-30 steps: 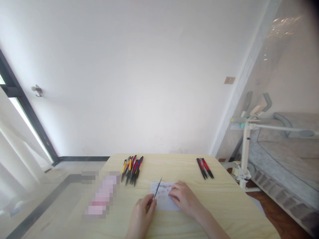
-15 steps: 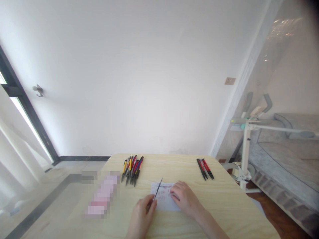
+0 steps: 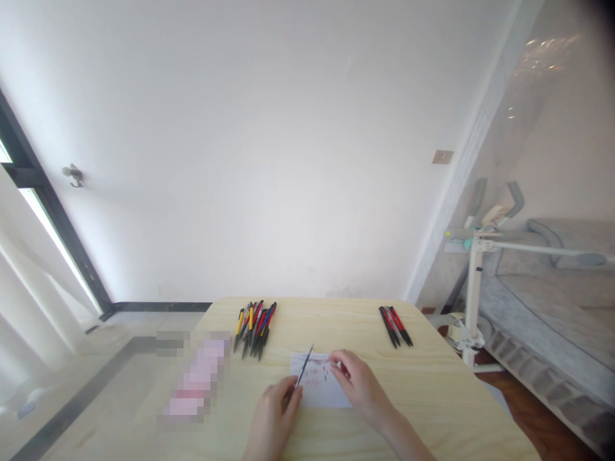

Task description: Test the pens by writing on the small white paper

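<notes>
My left hand (image 3: 278,406) is closed around a thin dark pen-like stick (image 3: 305,365), which tilts up and to the right over the paper. My right hand (image 3: 358,381) has its thumb and fingertips pinched together above the paper's right side. Whatever is between them is too small to name. Beneath both hands lies a small white sheet of paper (image 3: 319,394) with red and dark marks, and a few tiny dark and red bits or strokes show near the right fingers.
A pile of pens (image 3: 254,330) in several colours lies at the back left of the wooden table (image 3: 327,323). Several black and red pens (image 3: 396,326) lie side by side at the back right. Beyond the table's right edge stands a white exercise machine (image 3: 475,288) by a grey sofa (image 3: 542,269).
My right hand has lifted slightly from the paper, its fingertips now pinched and nearer the paper's upper edge, uncovering more of the marks. My left hand and the stick have hardly moved.
</notes>
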A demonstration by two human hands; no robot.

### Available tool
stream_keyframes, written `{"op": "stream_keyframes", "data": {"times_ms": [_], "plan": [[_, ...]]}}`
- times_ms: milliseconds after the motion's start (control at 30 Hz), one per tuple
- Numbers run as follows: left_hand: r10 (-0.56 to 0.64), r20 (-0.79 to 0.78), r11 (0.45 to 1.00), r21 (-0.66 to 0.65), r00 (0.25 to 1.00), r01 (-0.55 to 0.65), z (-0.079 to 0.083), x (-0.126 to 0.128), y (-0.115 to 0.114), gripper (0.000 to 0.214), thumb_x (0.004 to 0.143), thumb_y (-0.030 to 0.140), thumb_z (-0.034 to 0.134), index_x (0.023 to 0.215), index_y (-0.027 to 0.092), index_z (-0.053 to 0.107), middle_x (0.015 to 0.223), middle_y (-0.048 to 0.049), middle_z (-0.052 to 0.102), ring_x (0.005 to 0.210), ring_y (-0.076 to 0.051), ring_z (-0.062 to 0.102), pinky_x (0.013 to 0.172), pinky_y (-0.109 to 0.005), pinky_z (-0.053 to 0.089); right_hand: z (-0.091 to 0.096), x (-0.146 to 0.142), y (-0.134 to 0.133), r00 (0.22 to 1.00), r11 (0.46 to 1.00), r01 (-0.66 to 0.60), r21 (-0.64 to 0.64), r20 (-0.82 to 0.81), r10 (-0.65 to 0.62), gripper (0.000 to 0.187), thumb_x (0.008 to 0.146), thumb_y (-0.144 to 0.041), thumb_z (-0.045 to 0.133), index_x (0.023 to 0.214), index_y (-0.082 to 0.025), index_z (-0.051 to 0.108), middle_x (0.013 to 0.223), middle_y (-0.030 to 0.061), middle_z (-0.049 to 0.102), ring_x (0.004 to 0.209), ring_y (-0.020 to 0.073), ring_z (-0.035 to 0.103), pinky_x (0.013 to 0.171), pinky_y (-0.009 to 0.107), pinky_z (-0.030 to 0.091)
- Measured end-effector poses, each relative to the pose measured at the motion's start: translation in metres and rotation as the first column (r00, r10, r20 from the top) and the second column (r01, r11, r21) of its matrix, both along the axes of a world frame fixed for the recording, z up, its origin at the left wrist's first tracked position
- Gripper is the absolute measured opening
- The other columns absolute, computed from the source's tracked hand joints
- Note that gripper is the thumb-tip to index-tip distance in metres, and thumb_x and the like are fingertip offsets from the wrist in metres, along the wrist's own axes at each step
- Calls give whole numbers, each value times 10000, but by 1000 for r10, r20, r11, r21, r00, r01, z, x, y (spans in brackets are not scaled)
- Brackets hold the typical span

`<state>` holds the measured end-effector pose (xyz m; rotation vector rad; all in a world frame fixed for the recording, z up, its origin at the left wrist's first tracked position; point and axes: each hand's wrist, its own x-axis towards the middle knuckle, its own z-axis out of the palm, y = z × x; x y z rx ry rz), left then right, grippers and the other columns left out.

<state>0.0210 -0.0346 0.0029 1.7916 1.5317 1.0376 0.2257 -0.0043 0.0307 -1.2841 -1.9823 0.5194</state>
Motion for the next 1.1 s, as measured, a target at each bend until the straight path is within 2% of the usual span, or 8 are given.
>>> {"op": "stream_keyframes", "data": {"times_ms": [367, 900, 1100], "plan": [[-5, 0, 1000, -3, 1000, 5, -1, 0, 0, 312, 815, 394, 456, 959, 189, 642, 877, -72, 696, 818, -197, 626, 740, -270, 476, -14, -1, -2, 988, 997, 36, -73, -147, -47, 216, 811, -362, 495, 828, -189, 623, 718, 24, 640, 656, 160, 571, 631, 252, 445], [-4, -37, 1000, -8, 999, 4, 3, 1, -1, 294, 818, 379, 456, 935, 180, 639, 884, -73, 698, 826, -197, 629, 744, -266, 473, -25, 0, -3, 987, 993, 83, -86, -132, -94, 193, 811, -336, 499, 838, -186, 616, 748, 36, 639, 656, 166, 567, 620, 248, 435], [-14, -27, 1000, -1, 1000, 14, 1, 0, 0, 301, 826, 379, 442, 954, 183, 631, 891, -77, 692, 823, -196, 623, 747, -272, 469, -29, 0, -2, 982, 991, 101, -83, -154, -113, 178, 810, -330, 504, 789, -182, 600, 695, 20, 623, 632, 156, 555, 596, 235, 421]]}}
